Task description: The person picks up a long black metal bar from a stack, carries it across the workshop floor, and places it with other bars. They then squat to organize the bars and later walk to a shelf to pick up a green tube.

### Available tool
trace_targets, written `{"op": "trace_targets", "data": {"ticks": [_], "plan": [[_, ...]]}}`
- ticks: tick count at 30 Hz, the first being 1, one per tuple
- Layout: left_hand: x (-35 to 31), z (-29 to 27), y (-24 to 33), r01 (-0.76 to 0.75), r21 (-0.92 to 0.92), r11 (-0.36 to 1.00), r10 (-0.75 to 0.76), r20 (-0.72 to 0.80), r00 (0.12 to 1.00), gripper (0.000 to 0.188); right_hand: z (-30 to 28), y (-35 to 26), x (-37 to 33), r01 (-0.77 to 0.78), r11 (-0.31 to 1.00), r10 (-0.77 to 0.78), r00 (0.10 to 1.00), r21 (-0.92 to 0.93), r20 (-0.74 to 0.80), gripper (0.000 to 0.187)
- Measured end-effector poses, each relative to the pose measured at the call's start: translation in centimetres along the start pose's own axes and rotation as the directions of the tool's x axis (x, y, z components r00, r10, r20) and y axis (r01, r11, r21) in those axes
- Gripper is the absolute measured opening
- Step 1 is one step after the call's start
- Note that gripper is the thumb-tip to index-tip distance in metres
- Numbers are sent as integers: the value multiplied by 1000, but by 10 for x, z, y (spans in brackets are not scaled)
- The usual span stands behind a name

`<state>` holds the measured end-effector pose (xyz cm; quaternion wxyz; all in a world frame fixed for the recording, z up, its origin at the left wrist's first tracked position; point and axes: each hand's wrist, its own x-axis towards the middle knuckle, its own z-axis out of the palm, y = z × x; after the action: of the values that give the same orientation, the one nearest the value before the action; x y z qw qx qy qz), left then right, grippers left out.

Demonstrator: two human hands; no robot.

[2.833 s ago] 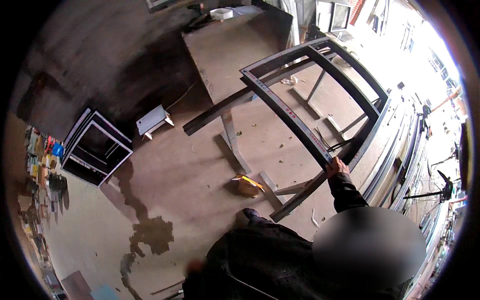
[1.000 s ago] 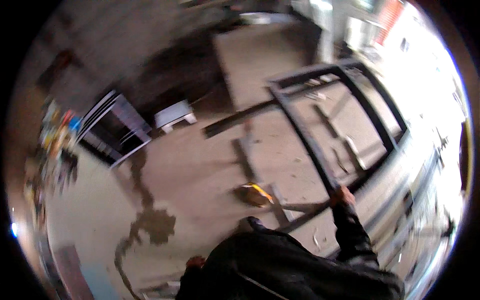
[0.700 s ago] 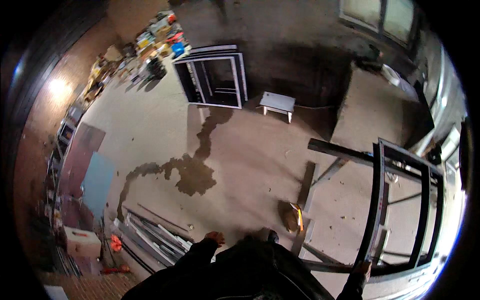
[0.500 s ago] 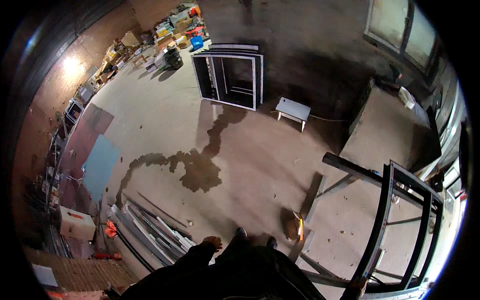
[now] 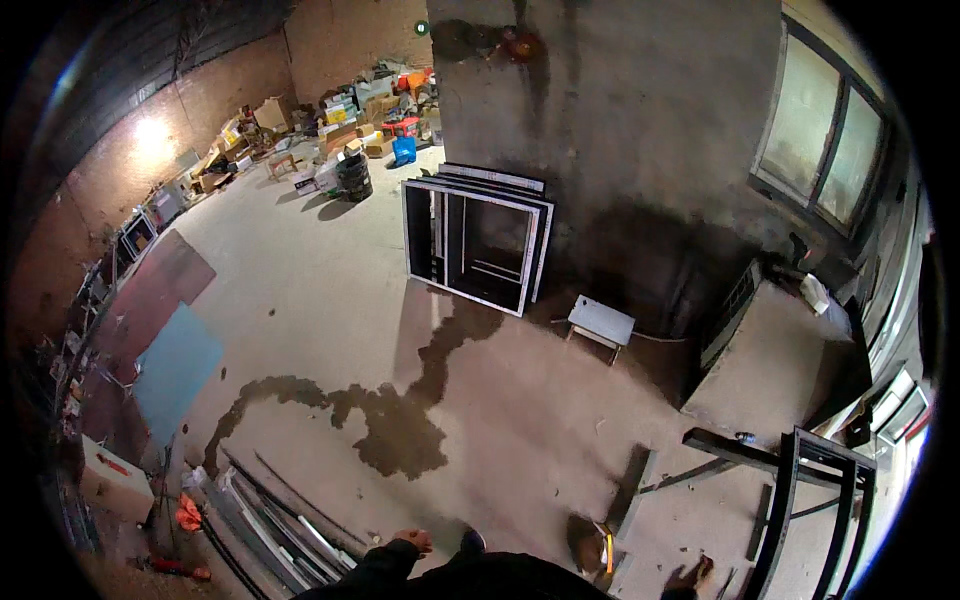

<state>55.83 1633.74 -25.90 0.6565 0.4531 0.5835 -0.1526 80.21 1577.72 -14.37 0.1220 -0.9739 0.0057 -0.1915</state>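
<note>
At five o'clock, by the lower rim, a dark metal frame [image 5: 815,500] stands tilted on the concrete floor [image 5: 300,300]. The right hand [image 5: 692,574] hangs near its left side, apart from it; whether that grip is spread or closed I cannot tell. The left hand [image 5: 412,541], at six o'clock, is loosely spread and empty. Just beside it, at seven, lie long profiles [image 5: 265,530]. A dark stain [image 5: 395,430] spreads at centre; more frames [image 5: 478,240] lean at twelve. Unheld, the tilted frame could tip over.
</note>
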Motion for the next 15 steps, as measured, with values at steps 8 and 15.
{"op": "trace_targets", "data": {"ticks": [8,15], "plan": [[21,-143,22,-14,-198,980,-18,-160,987,23,109,-204,13,79,964,-171,916,255,362,32],[68,-198,-14,351,-862,365,-38,363,931,10,207,-250,24,-155,988,76,595,21,800,25]]}}
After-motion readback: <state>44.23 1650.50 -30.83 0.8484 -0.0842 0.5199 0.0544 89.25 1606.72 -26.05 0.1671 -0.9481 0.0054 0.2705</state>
